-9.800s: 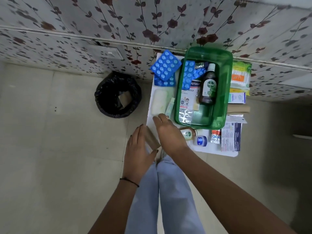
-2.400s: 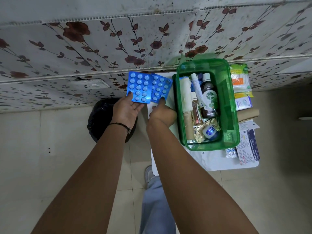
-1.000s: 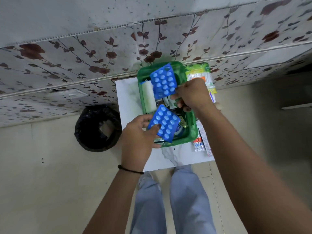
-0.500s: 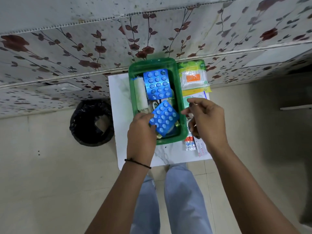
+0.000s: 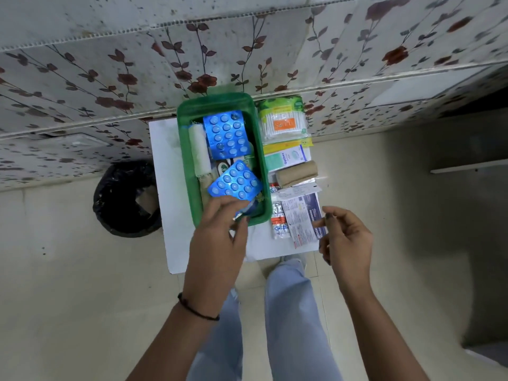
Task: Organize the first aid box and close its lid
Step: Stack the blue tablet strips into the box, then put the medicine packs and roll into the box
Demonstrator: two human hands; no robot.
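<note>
The left hand [image 5: 217,237] hides the green box's [image 5: 183,149] near rim.

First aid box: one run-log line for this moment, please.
green box open, lid unseen | left hand on lower blue blister pack | right hand empty, near leaflet | cotton buds pack outside
</note>
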